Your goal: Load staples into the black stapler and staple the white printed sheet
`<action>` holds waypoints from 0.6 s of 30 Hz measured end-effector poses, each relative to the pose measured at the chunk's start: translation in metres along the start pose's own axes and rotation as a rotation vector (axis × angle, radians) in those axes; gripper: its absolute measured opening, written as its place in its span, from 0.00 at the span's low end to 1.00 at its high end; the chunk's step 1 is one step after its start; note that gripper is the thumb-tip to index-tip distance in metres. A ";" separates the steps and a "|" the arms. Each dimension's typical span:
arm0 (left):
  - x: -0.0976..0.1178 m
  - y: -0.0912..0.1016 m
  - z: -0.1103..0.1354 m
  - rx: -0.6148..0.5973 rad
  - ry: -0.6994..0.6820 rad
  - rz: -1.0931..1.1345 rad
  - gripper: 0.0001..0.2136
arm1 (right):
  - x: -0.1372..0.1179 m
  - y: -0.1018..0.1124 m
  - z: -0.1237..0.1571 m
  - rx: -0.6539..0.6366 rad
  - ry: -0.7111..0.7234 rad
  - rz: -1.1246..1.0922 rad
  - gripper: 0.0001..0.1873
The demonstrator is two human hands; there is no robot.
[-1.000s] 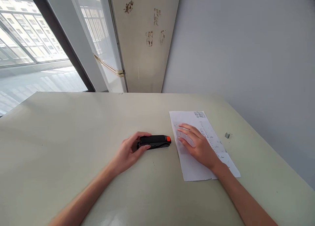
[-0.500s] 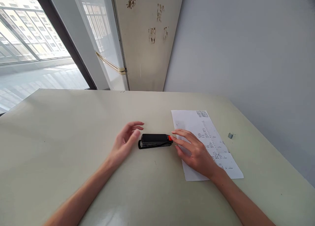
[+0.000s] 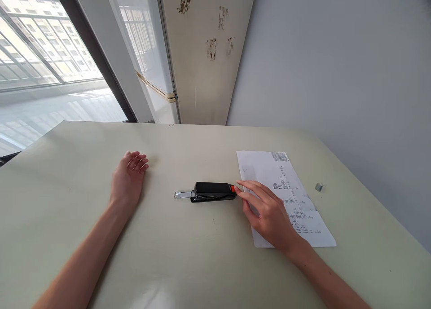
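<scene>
- At the far left, a bright window (image 3: 81, 53) is being cut off by the picture's edge, and glare is washing out the buildings behind it.
- Next, the left hand (image 3: 128, 181) is holding nothing; its fingers are resting in a loose, half-open curl. Its forearm is running out of view at the bottom, and I cannot tell how much of the hand is touching the surface (image 3: 161, 255).
- Well to the right of this hand, a metal slide (image 3: 182, 195) is sticking out from the left end of the stapler; what is lying inside it is too small to tell.
- The black stapler (image 3: 213, 191) is lying on the surface between the two hands, apart from the left one, just beside the right one.
- The right hand (image 3: 266, 210) is standing with fingers spread, not wrapping around anything; one fingertip is partly hiding the stapler's red end, and whether it is pressing I cannot tell.
- Under this hand, the paper (image 3: 257, 161) is lying with its lower part partly covered; its print is being too small for reading.
- Farther right, a small grey piece (image 3: 318, 187) is lying near the paper, its nature unclear.
</scene>
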State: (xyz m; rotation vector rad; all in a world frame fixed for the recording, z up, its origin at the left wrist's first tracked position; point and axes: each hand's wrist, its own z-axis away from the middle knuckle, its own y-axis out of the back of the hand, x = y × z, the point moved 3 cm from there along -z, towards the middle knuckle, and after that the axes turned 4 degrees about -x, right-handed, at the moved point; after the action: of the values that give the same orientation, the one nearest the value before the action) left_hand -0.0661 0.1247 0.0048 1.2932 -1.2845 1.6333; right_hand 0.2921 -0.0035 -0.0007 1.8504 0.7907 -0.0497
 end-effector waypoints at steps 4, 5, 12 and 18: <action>-0.001 -0.006 0.004 -0.041 -0.023 -0.041 0.10 | -0.002 0.001 -0.002 0.018 -0.009 -0.051 0.21; -0.002 -0.009 0.006 -0.063 -0.046 -0.088 0.10 | -0.003 0.001 -0.003 0.019 -0.003 -0.065 0.22; -0.008 -0.037 0.034 -0.465 -0.121 -0.665 0.17 | -0.008 -0.011 -0.001 -0.128 -0.004 -0.176 0.33; -0.008 -0.041 0.040 -0.494 -0.121 -0.826 0.20 | -0.009 -0.020 -0.003 -0.092 -0.123 -0.224 0.21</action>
State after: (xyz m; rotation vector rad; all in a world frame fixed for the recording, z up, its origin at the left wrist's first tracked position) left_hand -0.0154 0.0987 0.0095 1.3492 -0.9313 0.6251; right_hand 0.2732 -0.0011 -0.0121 1.6495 0.8961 -0.2635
